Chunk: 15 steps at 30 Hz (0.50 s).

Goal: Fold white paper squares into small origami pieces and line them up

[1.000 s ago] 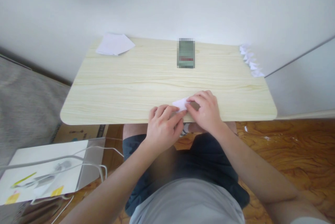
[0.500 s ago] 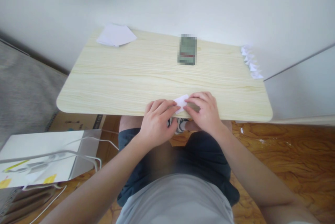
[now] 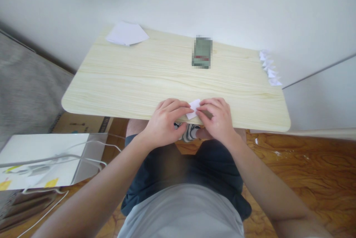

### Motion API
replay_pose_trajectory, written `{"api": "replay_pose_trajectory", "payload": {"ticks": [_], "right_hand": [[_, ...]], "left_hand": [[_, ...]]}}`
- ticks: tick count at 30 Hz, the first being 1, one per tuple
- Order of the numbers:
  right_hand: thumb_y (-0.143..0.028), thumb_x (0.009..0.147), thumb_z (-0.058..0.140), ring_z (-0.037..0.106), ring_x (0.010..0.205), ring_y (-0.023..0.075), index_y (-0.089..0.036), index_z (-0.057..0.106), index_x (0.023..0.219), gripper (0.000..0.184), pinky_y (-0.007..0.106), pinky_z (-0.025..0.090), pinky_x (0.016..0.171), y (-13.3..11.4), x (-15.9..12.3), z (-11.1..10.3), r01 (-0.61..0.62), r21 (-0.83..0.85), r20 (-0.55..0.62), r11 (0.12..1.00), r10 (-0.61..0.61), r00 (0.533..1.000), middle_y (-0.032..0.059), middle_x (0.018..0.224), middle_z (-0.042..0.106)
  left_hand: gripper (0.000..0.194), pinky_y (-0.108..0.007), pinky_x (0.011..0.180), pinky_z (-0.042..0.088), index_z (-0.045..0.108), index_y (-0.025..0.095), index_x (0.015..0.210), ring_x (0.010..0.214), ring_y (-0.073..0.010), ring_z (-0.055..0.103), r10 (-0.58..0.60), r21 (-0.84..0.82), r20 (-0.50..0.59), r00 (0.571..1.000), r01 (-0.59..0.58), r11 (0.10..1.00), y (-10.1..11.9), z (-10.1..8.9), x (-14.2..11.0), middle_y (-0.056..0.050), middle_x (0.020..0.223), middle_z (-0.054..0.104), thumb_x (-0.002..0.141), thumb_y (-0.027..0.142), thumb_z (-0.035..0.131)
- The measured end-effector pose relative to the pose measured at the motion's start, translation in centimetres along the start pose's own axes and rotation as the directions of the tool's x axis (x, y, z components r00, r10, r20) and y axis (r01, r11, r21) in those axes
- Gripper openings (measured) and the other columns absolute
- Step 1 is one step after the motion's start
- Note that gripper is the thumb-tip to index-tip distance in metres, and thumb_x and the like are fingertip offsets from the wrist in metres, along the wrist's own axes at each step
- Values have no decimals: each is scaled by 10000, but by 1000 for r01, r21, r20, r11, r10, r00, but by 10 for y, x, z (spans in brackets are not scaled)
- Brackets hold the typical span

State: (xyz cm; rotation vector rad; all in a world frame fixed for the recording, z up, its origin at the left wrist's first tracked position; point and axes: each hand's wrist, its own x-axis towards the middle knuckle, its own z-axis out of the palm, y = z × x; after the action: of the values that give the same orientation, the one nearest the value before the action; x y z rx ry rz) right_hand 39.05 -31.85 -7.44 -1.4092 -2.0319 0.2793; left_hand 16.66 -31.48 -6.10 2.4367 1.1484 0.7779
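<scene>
Your left hand (image 3: 167, 121) had its fingers stretched nearly flat, their tips on the left side of the small paper (image 3: 193, 109). Your right hand (image 3: 218, 119) pinched that paper's right side between thumb and fingers, narrowly parted. The paper lay at the near edge of the worktop (image 3: 155, 78), below the pixelated object (image 3: 202, 52).
</scene>
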Motion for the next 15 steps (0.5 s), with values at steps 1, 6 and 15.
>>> {"api": "replay_pose_trajectory", "payload": {"ticks": [1,6,15], "right_hand": [[-327,923,695,575,1112,270,-290,759,961,83,486,423,987,0,0,0,4,3,1,1000,-4,1000,12,1143,739],[-321,928,692,574,1092,265,-296,766,949,81,488,420,982,0,-1,1,22,11,11,1000,-22,1000,3,1133,746],[-277,937,671,584,1081,254,-285,751,939,81,478,428,976,-6,-1,1,10,27,9,1000,-10,1000,0,1117,745]], "left_hand": [[330,-443,1074,406,700,271,1196,1216,-249,564,1,-1,2,1000,-1,1000,0,-1,0,-29,1293,682,881,207,624],[170,-435,1009,401,754,281,1000,1109,-229,578,-51,50,-13,999,52,997,-1,3,2,-8,1154,726,962,297,589],[128,-430,906,402,731,253,896,1019,-254,568,-263,109,-82,961,271,956,6,11,15,-26,969,720,919,356,658]]}}
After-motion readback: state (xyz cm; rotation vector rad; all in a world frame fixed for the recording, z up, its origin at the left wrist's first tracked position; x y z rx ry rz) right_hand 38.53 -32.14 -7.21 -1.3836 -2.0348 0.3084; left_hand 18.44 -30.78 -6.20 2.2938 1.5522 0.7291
